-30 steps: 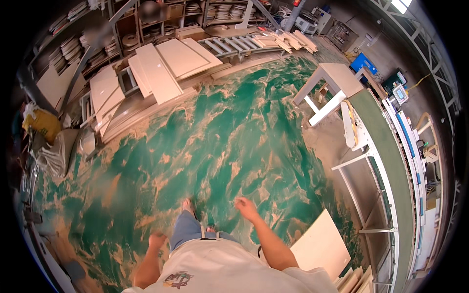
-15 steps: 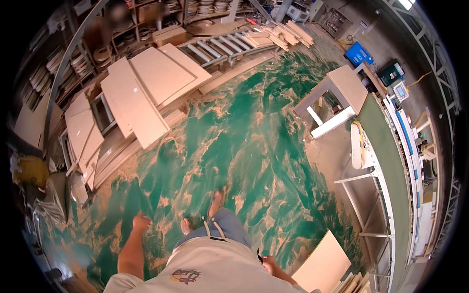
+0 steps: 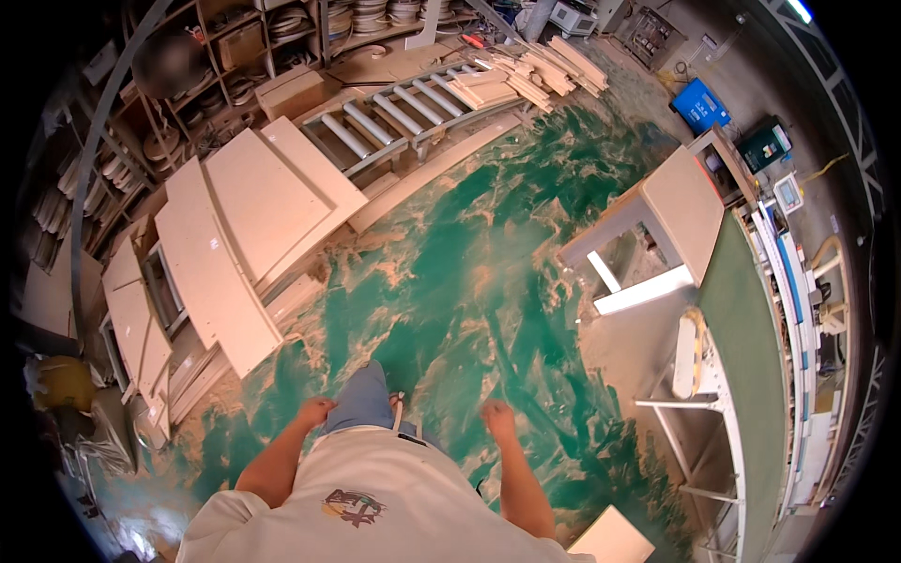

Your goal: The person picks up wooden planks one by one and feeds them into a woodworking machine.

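Note:
My left hand [image 3: 317, 410] hangs beside my left thigh, its fingers curled in loosely. Out in front of my body on the right, my right hand [image 3: 497, 416] is also curled, over the floor. Neither hand shows anything in it or touches any board. Nearest to the left hand are the large tan boards [image 3: 230, 272], lying overlapped on a roller conveyor [image 3: 394, 113]. Behind my right arm, at the lower edge, part of a tan panel [image 3: 612, 540] shows.
The green floor [image 3: 422, 253] is streaked with sawdust. Ahead to the right stands a box-like wooden piece [image 3: 690, 202] beside a long machine with a green belt [image 3: 751, 347]. Wood strips [image 3: 535, 75] lie at the conveyor's far end. Shelves [image 3: 225, 38] hold rolls of banding.
I have stepped forward; the boards and the machine lie nearer, and the panel at lower right has slid toward the lower edge. My right hand has swung forward, my left in toward my thigh.

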The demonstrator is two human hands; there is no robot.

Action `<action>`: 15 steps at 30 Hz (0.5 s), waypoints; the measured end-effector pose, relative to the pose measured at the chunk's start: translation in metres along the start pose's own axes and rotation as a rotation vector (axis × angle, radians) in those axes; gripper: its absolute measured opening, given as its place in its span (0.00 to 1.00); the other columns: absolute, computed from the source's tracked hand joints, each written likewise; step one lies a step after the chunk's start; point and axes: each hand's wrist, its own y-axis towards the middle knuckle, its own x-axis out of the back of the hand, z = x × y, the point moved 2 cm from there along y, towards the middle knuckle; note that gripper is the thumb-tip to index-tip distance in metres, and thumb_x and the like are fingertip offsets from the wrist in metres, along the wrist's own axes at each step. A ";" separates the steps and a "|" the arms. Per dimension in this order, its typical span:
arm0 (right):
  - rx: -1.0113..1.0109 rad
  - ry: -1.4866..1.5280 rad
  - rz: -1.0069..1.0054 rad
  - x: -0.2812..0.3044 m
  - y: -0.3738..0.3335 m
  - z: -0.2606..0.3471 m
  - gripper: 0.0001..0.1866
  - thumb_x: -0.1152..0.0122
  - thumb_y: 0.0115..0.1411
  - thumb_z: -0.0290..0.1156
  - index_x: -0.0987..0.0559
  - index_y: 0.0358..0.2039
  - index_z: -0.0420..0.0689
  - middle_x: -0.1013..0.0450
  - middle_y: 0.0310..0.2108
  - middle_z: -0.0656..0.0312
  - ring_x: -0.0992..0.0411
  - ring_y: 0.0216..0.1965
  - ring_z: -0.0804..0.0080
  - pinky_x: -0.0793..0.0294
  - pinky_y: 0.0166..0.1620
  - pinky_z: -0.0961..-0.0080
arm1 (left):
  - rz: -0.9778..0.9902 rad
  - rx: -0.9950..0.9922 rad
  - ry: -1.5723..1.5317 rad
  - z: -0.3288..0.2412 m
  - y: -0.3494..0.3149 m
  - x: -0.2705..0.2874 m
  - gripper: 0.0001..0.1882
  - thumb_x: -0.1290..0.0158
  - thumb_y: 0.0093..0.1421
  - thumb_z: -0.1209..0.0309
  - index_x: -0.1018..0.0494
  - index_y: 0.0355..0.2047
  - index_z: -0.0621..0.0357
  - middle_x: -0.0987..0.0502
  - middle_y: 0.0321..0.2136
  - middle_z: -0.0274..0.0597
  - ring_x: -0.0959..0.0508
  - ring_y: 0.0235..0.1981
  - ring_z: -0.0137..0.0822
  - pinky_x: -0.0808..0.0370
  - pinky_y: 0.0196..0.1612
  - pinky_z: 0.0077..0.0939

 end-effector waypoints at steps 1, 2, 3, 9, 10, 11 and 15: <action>-0.049 0.090 -0.065 0.027 0.026 0.011 0.14 0.41 0.67 0.31 0.19 0.50 0.39 0.18 0.38 0.57 0.19 0.34 0.68 0.21 0.37 0.74 | 0.105 0.273 -0.296 -0.033 0.041 -0.003 0.18 0.42 0.62 0.57 0.15 0.42 0.56 0.15 0.34 0.48 0.15 0.35 0.42 0.20 0.41 0.39; -0.091 0.172 -0.154 0.063 0.051 0.012 0.14 0.41 0.67 0.31 0.19 0.50 0.39 0.18 0.39 0.57 0.19 0.34 0.68 0.21 0.37 0.74 | 0.167 0.533 -0.510 -0.081 0.083 -0.003 0.18 0.42 0.61 0.57 0.15 0.43 0.56 0.15 0.35 0.49 0.15 0.36 0.43 0.20 0.43 0.40; -0.066 0.218 -0.098 0.044 0.099 0.042 0.14 0.42 0.67 0.31 0.19 0.50 0.39 0.18 0.38 0.57 0.20 0.34 0.69 0.21 0.37 0.74 | 0.098 0.146 -0.253 -0.021 0.113 0.002 0.18 0.42 0.61 0.57 0.15 0.43 0.55 0.15 0.34 0.49 0.15 0.37 0.44 0.20 0.43 0.41; -0.464 0.096 -0.125 0.085 0.184 0.037 0.11 0.39 0.63 0.28 0.18 0.44 0.36 0.20 0.33 0.60 0.23 0.31 0.73 0.25 0.32 0.72 | 0.407 -0.023 0.459 -0.008 0.311 0.041 0.14 0.45 0.61 0.62 0.17 0.43 0.52 0.15 0.32 0.46 0.15 0.38 0.46 0.20 0.42 0.44; -0.488 -0.143 -0.147 0.138 0.189 0.004 0.11 0.38 0.61 0.26 0.18 0.43 0.36 0.21 0.32 0.61 0.25 0.30 0.73 0.27 0.31 0.72 | 0.466 0.113 0.251 -0.038 0.387 0.024 0.14 0.44 0.60 0.63 0.17 0.43 0.51 0.15 0.33 0.46 0.15 0.38 0.47 0.21 0.42 0.45; -0.533 0.075 -0.114 0.103 0.207 0.025 0.09 0.37 0.60 0.25 0.18 0.40 0.36 0.21 0.31 0.62 0.26 0.30 0.73 0.27 0.31 0.70 | 0.493 0.400 0.151 -0.021 0.412 0.058 0.13 0.44 0.60 0.64 0.17 0.42 0.51 0.15 0.34 0.45 0.15 0.39 0.49 0.21 0.42 0.47; -0.718 0.333 -0.082 0.107 0.239 0.081 0.10 0.41 0.64 0.31 0.17 0.38 0.37 0.22 0.30 0.59 0.26 0.29 0.72 0.28 0.30 0.68 | 0.333 0.056 0.533 -0.069 0.556 0.144 0.12 0.44 0.60 0.62 0.17 0.38 0.52 0.16 0.33 0.47 0.17 0.36 0.50 0.22 0.39 0.52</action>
